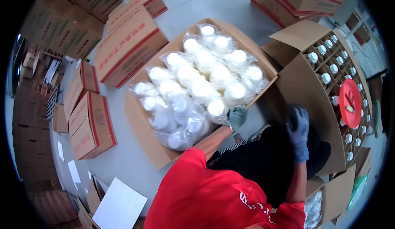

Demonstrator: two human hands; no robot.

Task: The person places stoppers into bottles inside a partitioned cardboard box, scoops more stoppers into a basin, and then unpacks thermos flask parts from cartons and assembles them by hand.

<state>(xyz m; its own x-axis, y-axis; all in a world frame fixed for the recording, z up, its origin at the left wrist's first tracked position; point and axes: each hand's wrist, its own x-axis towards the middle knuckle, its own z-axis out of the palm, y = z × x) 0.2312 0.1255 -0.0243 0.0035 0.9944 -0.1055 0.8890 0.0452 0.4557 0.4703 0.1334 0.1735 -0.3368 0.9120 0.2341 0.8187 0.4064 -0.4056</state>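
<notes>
Bottles [203, 60] sit in a box [140, 130] between cartons [127, 50], left, and a divided carton [304, 89] bearing a plate [353, 120], right.

Partly Out of Sight

The right hand [300, 132] was blurred; what it held, if anything, was hard to tell. A red plate [351, 119] covered some bottles [333, 68]. The view's top edge cut off stacked boxes [72, 27].

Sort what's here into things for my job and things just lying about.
Likely for the job:
- open carton, left hand at its edge
- plastic-wrapped white bottles inside it
- divided carton of capped bottles, near the right hand

Apparently just lying about:
- red-striped closed cartons
- white panel
- loose white sheets
- red dish over the capped bottles
</notes>
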